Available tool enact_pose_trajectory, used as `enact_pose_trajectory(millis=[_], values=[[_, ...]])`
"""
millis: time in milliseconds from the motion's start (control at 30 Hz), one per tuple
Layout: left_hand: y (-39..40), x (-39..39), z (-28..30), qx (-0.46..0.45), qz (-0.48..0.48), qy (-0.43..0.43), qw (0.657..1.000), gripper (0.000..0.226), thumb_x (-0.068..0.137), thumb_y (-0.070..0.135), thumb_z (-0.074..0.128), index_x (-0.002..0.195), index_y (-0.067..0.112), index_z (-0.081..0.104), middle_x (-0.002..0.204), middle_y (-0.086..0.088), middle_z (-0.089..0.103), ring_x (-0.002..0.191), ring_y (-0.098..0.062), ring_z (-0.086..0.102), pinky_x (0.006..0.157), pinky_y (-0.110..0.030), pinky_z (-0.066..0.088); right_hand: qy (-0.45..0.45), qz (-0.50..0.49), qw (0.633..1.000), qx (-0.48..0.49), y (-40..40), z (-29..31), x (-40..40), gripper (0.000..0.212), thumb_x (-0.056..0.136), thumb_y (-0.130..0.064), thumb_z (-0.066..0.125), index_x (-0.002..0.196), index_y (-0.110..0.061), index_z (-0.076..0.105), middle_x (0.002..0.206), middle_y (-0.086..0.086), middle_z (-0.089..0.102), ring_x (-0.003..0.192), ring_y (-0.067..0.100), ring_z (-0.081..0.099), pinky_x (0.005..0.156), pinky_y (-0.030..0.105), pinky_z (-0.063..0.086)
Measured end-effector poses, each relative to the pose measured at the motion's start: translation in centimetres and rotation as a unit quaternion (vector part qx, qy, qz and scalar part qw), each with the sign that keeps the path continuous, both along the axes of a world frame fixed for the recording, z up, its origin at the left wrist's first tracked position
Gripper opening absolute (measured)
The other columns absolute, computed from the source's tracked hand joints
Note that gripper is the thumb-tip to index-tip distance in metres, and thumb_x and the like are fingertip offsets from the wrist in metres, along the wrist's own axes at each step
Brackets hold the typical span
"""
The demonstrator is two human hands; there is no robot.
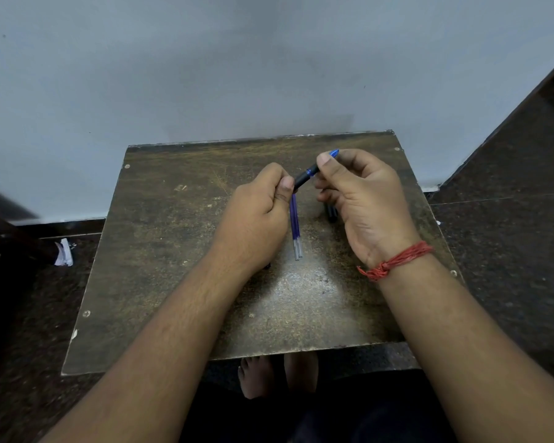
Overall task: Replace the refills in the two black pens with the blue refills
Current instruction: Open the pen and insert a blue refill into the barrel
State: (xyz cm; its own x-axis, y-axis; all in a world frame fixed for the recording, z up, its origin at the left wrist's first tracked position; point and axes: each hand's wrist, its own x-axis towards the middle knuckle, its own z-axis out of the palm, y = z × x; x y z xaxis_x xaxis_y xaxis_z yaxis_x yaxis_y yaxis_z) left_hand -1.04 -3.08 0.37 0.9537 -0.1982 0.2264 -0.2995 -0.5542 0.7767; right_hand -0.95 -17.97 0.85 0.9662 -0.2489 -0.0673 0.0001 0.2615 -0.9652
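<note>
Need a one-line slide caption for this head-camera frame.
Both hands, left hand and right hand, hold a black pen above two blue refills lying on a worn table.

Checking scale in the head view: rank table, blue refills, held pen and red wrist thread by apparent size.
1. table
2. blue refills
3. pen, partly hidden by both hands, so unsure against the refills
4. red wrist thread, roughly similar; nearer the camera

A small worn brown table [160,251], scratched, with screws at its corners, stands against a plain pale grey wall [205,65] on the far side. Dark speckled floor [509,251] lies left and right. 1 crumpled white paper scrap [64,252] sits on the floor at left.
</note>
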Motion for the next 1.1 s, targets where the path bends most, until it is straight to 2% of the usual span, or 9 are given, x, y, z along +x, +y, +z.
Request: enact_pose_trajectory(millis=[167,267,367,433,667,833,900,1000,1100], values=[[0.1,0.0,0.0,-0.001,0.005,0.001,1.0,0.026,0.104,0.026,0.043,0.088,0.007,0.053,0.065,-0.01,0.056,0.06,-0.021,0.049,0.057,-0.038,0.038,0.006,0.035,0.997,0.074,-0.3,0.7,-0.3,0.027,0.091,0.008,0.054,0.11,-0.005,0.068,0.103,0.015,0.075,0.092,0.02,0.071,0.067,0.025,0.053],[0.1,0.0,0.0,0.002,0.001,0.003,1.0,0.026,0.104,0.026,0.042,0.087,0.009,0.051,0.064,-0.011,0.057,0.057,-0.02,0.048,0.057,-0.039,0.039,0.016,0.029,0.997,0.076,-0.2,0.8,-0.3,0.025,0.091,0.002,0.059,0.114,-0.006,0.066,0.111,0.018,0.073,0.094,0.021,0.07,0.065,0.025,0.052],[0.1,0.0,0.0,0.001,0.0,0.003,1.0,0.027,0.104,0.027,0.042,0.086,0.009,0.05,0.065,-0.012,0.056,0.055,-0.02,0.047,0.056,-0.041,0.039,0.018,0.014,1.0,0.022,0.0,0.4,-0.2,0.004,0.09,-0.011,0.07,0.094,-0.013,0.07,0.092,0.009,0.072,0.08,0.015,0.069,0.059,0.026,0.049],[0.1,0.0,0.0,0.001,-0.001,0.004,1.0,0.027,0.104,0.027,0.042,0.086,0.008,0.05,0.065,-0.012,0.056,0.055,-0.02,0.047,0.055,-0.041,0.039,0.013,0.006,1.0,0.001,0.0,0.2,-0.1,0.003,0.09,-0.012,0.071,0.088,-0.015,0.07,0.084,0.004,0.072,0.075,0.013,0.068,0.057,0.025,0.048],[0.1,-0.1,0.0,0.018,-0.004,-0.002,1.0,0.027,0.105,0.027,0.042,0.086,0.01,0.05,0.061,-0.006,0.052,0.057,-0.021,0.047,0.055,-0.04,0.037,0.007,-0.044,0.995,0.09,-0.8,0.6,0.1,0.015,0.094,-0.003,0.061,0.098,-0.012,0.072,0.093,0.006,0.071,0.081,0.015,0.067,0.058,0.022,0.048],[0.2,-0.1,-0.1,0.038,-0.017,-0.02,0.999,0.027,0.105,0.029,0.04,0.089,0.011,0.05,0.058,-0.004,0.05,0.051,-0.022,0.047,0.049,-0.039,0.037,-0.034,-0.137,0.978,0.153,-2.2,1.0,0.4,0.017,0.094,-0.004,0.061,0.108,-0.009,0.069,0.098,0.008,0.069,0.08,0.013,0.067,0.061,0.023,0.049],[0.2,-0.1,-0.2,0.038,-0.011,-0.022,0.999,0.026,0.105,0.029,0.039,0.089,0.011,0.05,0.057,0.0,0.048,0.05,-0.021,0.045,0.049,-0.038,0.036,-0.045,-0.176,0.97,0.161,-2.8,1.1,0.4,0.02,0.094,-0.005,0.061,0.112,-0.006,0.069,0.095,0.008,0.068,0.078,0.014,0.065,0.062,0.024,0.049],[0.2,0.0,-0.2,0.041,0.003,-0.032,0.999,0.026,0.105,0.029,0.039,0.09,0.012,0.05,0.06,-0.004,0.052,0.053,-0.023,0.048,0.051,-0.041,0.04,-0.042,-0.213,0.966,0.141,-3.6,1.0,0.6,0.019,0.095,-0.006,0.06,0.111,-0.006,0.069,0.088,0.005,0.067,0.075,0.014,0.064,0.062,0.025,0.049],[0.3,0.1,-0.3,0.037,0.012,-0.038,0.999,0.025,0.105,0.029,0.04,0.091,0.013,0.051,0.062,-0.008,0.054,0.055,-0.025,0.05,0.053,-0.044,0.041,-0.018,-0.179,0.972,0.15,-3.6,0.6,0.6,0.016,0.095,-0.004,0.06,0.108,-0.005,0.068,0.084,0.006,0.067,0.073,0.015,0.064,0.063,0.026,0.052]])
